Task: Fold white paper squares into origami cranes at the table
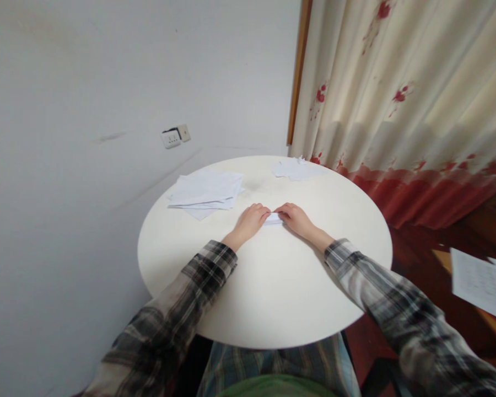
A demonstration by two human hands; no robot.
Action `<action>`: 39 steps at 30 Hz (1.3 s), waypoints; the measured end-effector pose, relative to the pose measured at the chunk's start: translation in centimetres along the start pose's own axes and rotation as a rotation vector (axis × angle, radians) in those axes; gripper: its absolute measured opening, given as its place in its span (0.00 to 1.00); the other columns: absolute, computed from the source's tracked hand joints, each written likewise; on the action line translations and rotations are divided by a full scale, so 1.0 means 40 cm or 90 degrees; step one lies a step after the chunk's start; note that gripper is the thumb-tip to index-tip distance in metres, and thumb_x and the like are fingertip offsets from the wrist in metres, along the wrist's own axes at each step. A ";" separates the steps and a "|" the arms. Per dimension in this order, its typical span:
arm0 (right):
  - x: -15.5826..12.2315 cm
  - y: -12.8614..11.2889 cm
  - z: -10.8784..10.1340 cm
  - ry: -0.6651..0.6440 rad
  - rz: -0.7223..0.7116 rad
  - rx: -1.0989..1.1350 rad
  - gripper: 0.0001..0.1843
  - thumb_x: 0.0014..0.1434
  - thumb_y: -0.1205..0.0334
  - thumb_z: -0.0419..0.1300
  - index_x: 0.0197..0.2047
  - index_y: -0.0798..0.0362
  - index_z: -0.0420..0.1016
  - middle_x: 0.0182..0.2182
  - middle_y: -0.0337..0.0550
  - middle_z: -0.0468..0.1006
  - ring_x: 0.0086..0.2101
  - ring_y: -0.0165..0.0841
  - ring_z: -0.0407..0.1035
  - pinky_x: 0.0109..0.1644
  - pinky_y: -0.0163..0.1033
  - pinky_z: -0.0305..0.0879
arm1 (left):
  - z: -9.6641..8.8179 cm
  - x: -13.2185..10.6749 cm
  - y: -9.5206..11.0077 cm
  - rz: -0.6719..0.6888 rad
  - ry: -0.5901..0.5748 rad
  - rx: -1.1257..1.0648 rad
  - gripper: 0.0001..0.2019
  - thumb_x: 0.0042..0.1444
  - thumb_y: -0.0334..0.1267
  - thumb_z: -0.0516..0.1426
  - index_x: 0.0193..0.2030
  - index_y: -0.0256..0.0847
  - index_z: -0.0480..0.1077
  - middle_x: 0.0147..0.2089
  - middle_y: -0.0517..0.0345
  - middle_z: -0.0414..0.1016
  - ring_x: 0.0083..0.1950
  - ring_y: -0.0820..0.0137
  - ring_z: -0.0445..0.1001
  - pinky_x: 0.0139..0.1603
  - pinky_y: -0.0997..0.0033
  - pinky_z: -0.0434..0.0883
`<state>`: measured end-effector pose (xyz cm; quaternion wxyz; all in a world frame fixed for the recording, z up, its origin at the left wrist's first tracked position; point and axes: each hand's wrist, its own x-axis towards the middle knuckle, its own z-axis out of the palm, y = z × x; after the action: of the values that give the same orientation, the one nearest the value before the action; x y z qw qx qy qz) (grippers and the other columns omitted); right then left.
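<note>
A small folded strip of white paper [274, 219] lies on the round white table [268, 292], between my two hands. My left hand [254, 218] grips its left end, the fingers curled and pressed together. At the right end, my right hand [294, 218] pinches the same strip with its fingers bent over the top edge. The fingertips of both hands nearly meet along the far edge. The ends of the strip are hidden under the fingers.
A stack of white paper sheets [206, 189] lies at the table's left. More loose paper [295, 168] rests near the far edge. Printed sheets [481, 281] sit on a lower surface to the right. A wall socket [171, 139] and a curtain [397, 110] stand behind.
</note>
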<state>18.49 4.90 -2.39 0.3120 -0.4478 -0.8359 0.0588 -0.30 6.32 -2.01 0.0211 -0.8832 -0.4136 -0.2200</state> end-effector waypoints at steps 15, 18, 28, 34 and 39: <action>-0.004 -0.008 -0.003 -0.008 0.008 0.016 0.13 0.57 0.74 0.50 0.40 0.56 0.73 0.35 0.45 0.73 0.37 0.31 0.66 0.44 0.36 0.59 | -0.010 0.001 0.008 -0.073 -0.024 0.044 0.13 0.61 0.34 0.44 0.40 0.38 0.69 0.38 0.52 0.72 0.42 0.66 0.68 0.46 0.66 0.64; -0.005 -0.010 -0.005 -0.002 0.020 0.013 0.13 0.57 0.73 0.50 0.40 0.55 0.73 0.34 0.45 0.73 0.37 0.30 0.66 0.43 0.35 0.60 | -0.007 0.001 0.006 -0.087 -0.010 0.044 0.13 0.60 0.35 0.45 0.40 0.38 0.69 0.38 0.52 0.72 0.42 0.65 0.69 0.45 0.66 0.64; -0.003 -0.002 -0.005 0.011 0.051 -0.034 0.09 0.56 0.71 0.53 0.37 0.55 0.73 0.34 0.45 0.73 0.37 0.32 0.64 0.44 0.36 0.58 | -0.001 -0.001 0.001 -0.127 0.002 0.043 0.10 0.57 0.32 0.47 0.40 0.38 0.68 0.38 0.51 0.71 0.43 0.65 0.68 0.46 0.65 0.64; -0.003 -0.006 -0.011 0.036 0.065 -0.064 0.08 0.54 0.70 0.55 0.39 0.57 0.72 0.35 0.46 0.72 0.38 0.34 0.62 0.45 0.38 0.57 | -0.001 -0.001 -0.002 -0.136 -0.004 0.048 0.10 0.57 0.32 0.48 0.41 0.38 0.68 0.39 0.52 0.71 0.43 0.65 0.68 0.46 0.65 0.64; -0.005 -0.009 -0.017 0.070 0.069 -0.075 0.08 0.53 0.69 0.57 0.38 0.55 0.71 0.35 0.45 0.71 0.39 0.35 0.61 0.44 0.39 0.57 | -0.002 -0.003 -0.003 -0.137 0.012 0.042 0.10 0.58 0.33 0.48 0.40 0.39 0.69 0.38 0.51 0.69 0.43 0.64 0.66 0.46 0.64 0.64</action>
<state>18.69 4.41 -1.80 0.3269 -0.5122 -0.7942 0.0015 -0.50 6.29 -2.00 0.0306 -0.8305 -0.5129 -0.2152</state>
